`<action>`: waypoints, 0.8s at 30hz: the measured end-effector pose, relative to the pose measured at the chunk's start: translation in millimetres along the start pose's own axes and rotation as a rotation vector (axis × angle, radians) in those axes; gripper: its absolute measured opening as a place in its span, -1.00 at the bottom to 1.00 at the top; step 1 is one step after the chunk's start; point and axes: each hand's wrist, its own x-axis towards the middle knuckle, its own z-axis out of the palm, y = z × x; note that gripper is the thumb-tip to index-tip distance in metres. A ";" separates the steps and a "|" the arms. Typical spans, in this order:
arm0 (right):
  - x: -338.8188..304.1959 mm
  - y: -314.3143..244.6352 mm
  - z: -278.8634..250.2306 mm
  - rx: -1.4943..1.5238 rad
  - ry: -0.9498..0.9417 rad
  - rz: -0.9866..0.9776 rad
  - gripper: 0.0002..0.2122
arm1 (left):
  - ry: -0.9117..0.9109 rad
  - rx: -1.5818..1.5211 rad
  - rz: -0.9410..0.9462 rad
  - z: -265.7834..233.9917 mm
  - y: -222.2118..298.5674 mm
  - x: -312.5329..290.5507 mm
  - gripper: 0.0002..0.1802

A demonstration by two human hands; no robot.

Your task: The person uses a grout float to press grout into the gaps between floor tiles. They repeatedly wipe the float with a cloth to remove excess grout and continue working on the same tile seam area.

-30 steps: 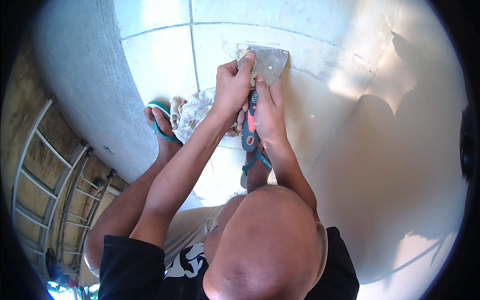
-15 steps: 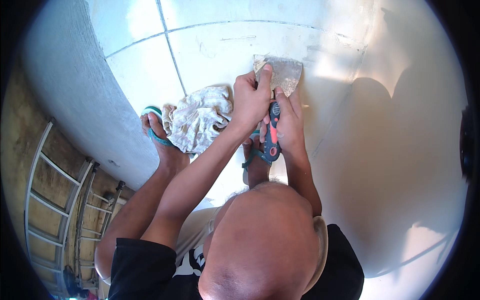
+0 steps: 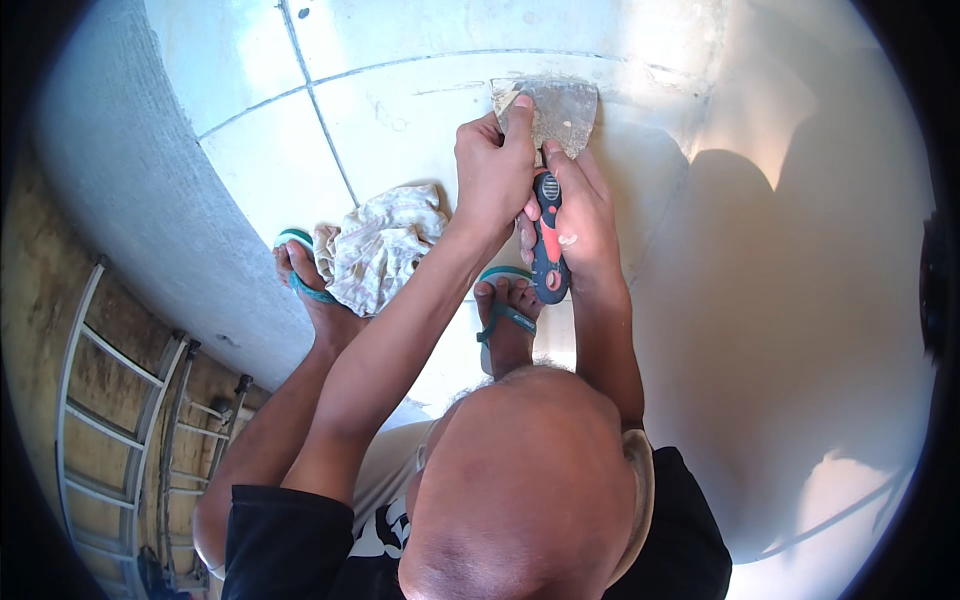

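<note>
A wide putty knife (image 3: pixel 566 116) has a flat, stained metal blade and a black and red handle. My left hand (image 3: pixel 494 168) is closed on the left side of the blade, its thumb stretched over the metal. Around the lower blade and upper handle, my right hand (image 3: pixel 584 218) is closed, with its thumb at the blade's base. The blade's front edge is at the pale tiled floor (image 3: pixel 410 110); whether it presses on the tile I cannot tell. Left of my left wrist lies a crumpled, patterned cloth (image 3: pixel 380 245).
My feet, in green-strapped flip-flops (image 3: pixel 508 315), are on either side of the cloth. Along the left runs a raised grey concrete edge (image 3: pixel 150 220). Beyond it, metal ladders (image 3: pixel 105 420) lie at the lower left. Shadows fall across the pale surface (image 3: pixel 760 350) on the right.
Both hands and the putty knife have moved a little farther from me, uncovering more of my right foot. The view has shifted slightly. Both hands keep their hold.
</note>
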 end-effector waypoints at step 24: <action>6.1 24.7 17.3 0.050 -0.101 0.038 -0.79 | 0.135 0.030 0.019 -25.3 -2.1 -6.7 -0.48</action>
